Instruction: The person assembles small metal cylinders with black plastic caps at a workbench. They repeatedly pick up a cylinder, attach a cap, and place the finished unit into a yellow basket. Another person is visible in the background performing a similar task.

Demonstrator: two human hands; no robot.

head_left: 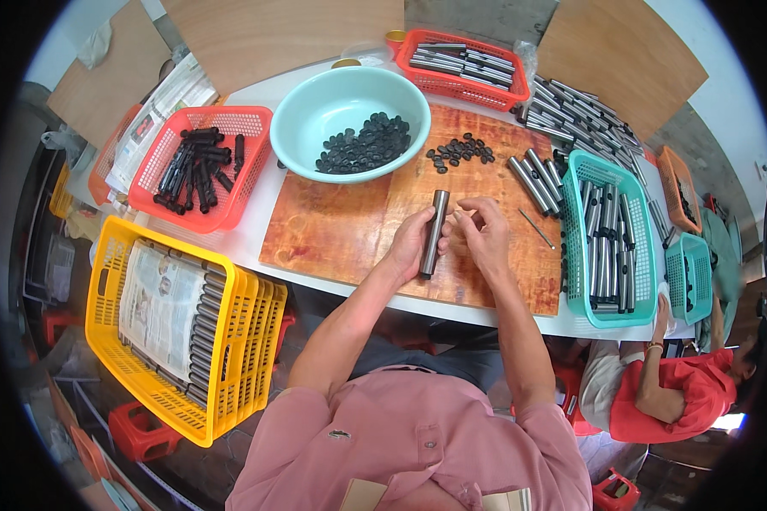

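Observation:
Over the wooden board, my left hand (407, 244) is wrapped round a dark grey metal tube (435, 232) with black ends, held nearly upright in the view. My right hand (487, 242) is close beside the tube on its right. Its thumb and fingertips are bent together in a pinch; whatever they hold, if anything, is too small to make out. Beyond my hands, several small black caps (460, 151) lie loose on the board. A thin metal rod (537, 228) rests to the right of my right hand, near several loose metal tubes (533, 183).
A pale turquoise basin (281, 128) contains black caps. Left of it stands a red basket (260, 140) of black parts; a stacked yellow crate (230, 341) of tubes is nearer. A green basket (575, 289) of tubes stands right. Another person (669, 392) in red sits at the right.

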